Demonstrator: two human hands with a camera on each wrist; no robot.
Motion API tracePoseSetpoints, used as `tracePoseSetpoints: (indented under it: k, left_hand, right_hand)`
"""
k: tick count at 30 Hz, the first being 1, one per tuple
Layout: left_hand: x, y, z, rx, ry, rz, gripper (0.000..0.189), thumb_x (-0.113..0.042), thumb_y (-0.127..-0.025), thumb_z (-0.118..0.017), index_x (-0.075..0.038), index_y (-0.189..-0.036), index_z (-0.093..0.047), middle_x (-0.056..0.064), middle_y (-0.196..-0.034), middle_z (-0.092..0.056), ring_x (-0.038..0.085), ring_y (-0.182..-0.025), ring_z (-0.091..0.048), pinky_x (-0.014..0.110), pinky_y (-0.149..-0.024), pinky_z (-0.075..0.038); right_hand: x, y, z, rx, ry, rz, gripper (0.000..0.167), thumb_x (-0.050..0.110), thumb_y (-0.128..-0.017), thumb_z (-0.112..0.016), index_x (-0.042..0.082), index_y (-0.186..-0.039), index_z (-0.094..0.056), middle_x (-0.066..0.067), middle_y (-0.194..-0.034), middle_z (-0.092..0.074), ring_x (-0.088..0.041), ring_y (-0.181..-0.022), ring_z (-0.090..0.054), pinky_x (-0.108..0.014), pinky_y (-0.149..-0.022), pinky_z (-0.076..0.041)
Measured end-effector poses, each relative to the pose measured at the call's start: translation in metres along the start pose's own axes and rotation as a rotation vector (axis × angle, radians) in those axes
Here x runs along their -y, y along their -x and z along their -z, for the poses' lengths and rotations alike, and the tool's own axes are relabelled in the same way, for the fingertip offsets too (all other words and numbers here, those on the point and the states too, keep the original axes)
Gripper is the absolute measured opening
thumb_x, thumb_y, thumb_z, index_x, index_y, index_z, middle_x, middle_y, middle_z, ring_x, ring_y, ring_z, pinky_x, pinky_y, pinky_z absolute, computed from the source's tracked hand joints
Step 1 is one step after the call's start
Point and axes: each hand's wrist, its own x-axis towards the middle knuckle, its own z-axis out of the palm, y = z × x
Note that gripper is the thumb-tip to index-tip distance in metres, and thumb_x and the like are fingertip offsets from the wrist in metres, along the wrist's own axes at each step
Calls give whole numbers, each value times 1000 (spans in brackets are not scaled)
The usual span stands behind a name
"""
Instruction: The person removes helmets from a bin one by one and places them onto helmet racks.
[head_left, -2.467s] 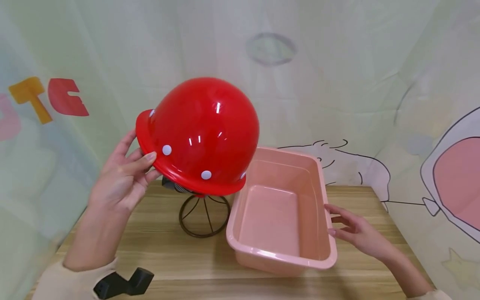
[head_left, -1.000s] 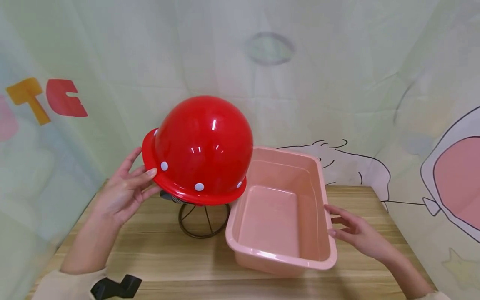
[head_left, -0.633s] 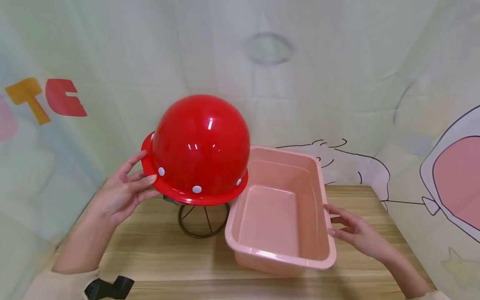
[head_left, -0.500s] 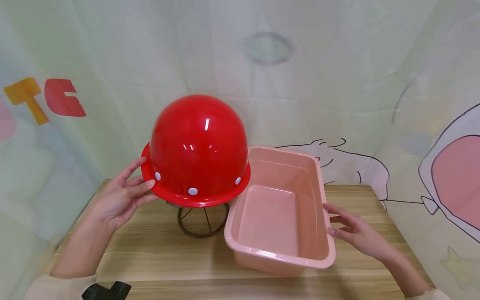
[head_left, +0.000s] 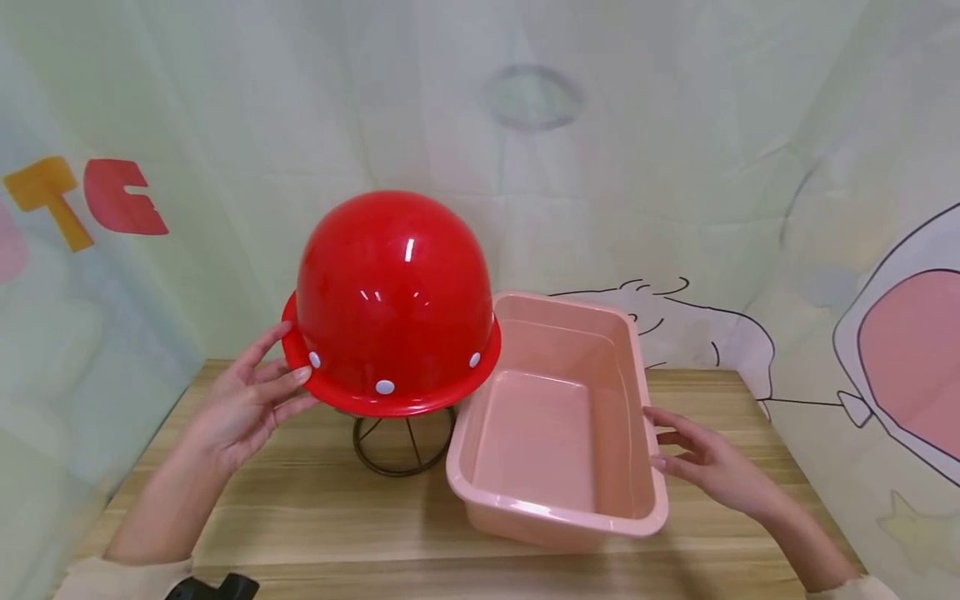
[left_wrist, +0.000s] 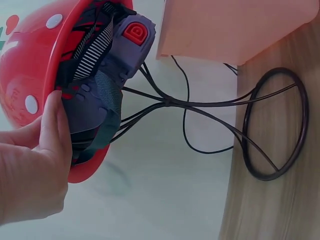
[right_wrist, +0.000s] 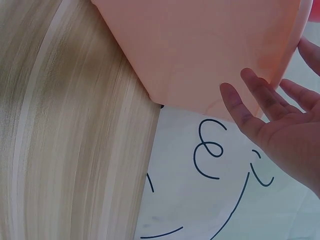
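A glossy red hard hat (head_left: pixel 393 292) with white round studs sits roughly level over a dark wire stand (head_left: pixel 405 471). My left hand (head_left: pixel 243 404) pinches the left brim, thumb on top and fingers beneath. From below, the left wrist view shows the hat's strap harness (left_wrist: pixel 95 100) and grey adjuster with a red button (left_wrist: pixel 135 33); the stand's wires run up beneath it, their upper ends hidden. My right hand (head_left: pixel 708 462) lightly holds the right rim of a pink plastic basin (head_left: pixel 555 521), thumb over the rim and other fingers along the outside (right_wrist: pixel 262 92).
The basin stands just right of the wire stand, its interior bare. Both are on a wood-grain table (head_left: pixel 337 533). A printed curtain (head_left: pixel 637 167) closes off the back and sides. A black device (head_left: pixel 213 587) is on the left wrist.
The hard hat has come down and tipped from a leftward tilt to nearly level over the wire stand, the left hand lowering with it. The right hand and basin stay put.
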Motion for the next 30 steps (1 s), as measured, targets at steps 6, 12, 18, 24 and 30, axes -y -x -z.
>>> tracePoseSetpoints:
  k: [6, 12, 18, 24, 30]
  left_hand:
    - [7, 0, 5, 14, 43, 16, 76, 4, -90, -50, -22, -148, -7, 5, -110, -56, 22, -94, -63, 37, -76, -51]
    - [12, 2, 10, 21, 25, 12, 72, 3, -91, -50, -21, -146, -10, 4, -107, -57, 21, -93, -62, 38, -77, -51]
    - [8, 5, 12, 47, -4, -2, 69, 3, -91, -49, -20, -146, -13, 5, -105, -58, 21, -93, -63, 37, -77, -52]
    - [4, 6, 11, 45, -38, 10, 71, 2, -92, -48, -20, -147, -9, 5, -106, -59, 22, -94, -63, 38, -77, -51]
    - [4, 7, 11, 41, -55, 16, 69, 2, -92, -48, -20, -147, -12, 5, -105, -60, 23, -93, -63, 37, -76, -52]
  right_hand:
    - [0, -2, -1, 3, 1, 2, 55, 5, -89, -57, -4, -138, -32, -27, -136, -34, -6, -108, -53, -31, -78, -52]
    - [1, -3, -1, 7, -1, -1, 55, 5, -89, -57, -5, -137, -33, -28, -136, -33, -6, -108, -53, -31, -79, -52]
    - [1, -3, -1, 4, 16, -1, 55, 5, -89, -57, -5, -137, -32, -28, -136, -33, -7, -107, -53, -30, -78, -52]
    - [1, -2, -1, 3, 22, 0, 55, 5, -90, -57, -5, -137, -32, -28, -136, -33, -8, -108, -52, -30, -78, -52]
    - [2, -1, -1, -2, 35, -13, 54, 6, -90, -56, -4, -137, -33, -28, -136, -34, -6, -107, -53, -30, -77, -52]
